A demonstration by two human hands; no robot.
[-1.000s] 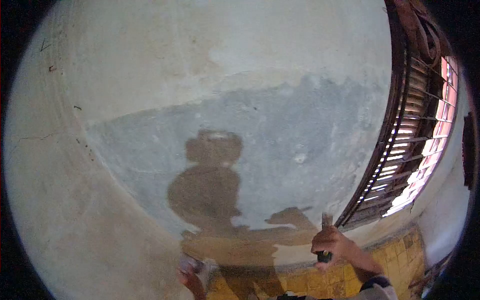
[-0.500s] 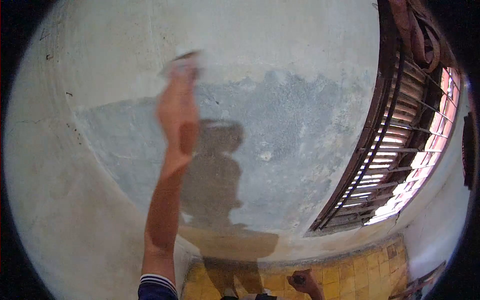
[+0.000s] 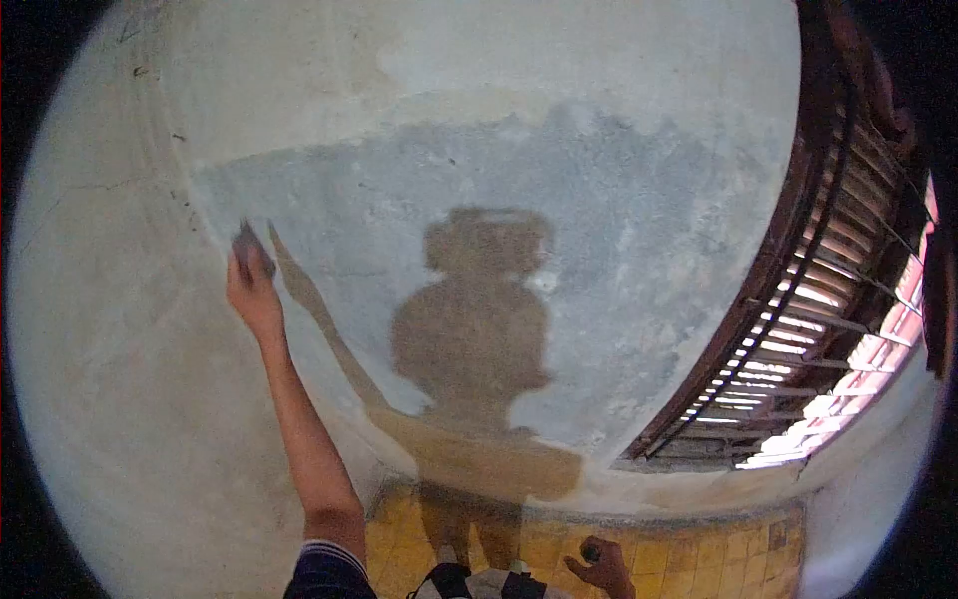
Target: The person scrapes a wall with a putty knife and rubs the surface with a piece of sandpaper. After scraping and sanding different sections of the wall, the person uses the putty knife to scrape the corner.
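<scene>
Pale wall borders a grey patch, at whose left edge the left hand has its grip closed on a dark piece; I cannot tell whether it touches. Light, even pressure would likely serve best, with the right hand, curled round a dark knob, low and clear.

Navy short sleeve with white-striped hem

yellow tiled floor, barred window
</scene>
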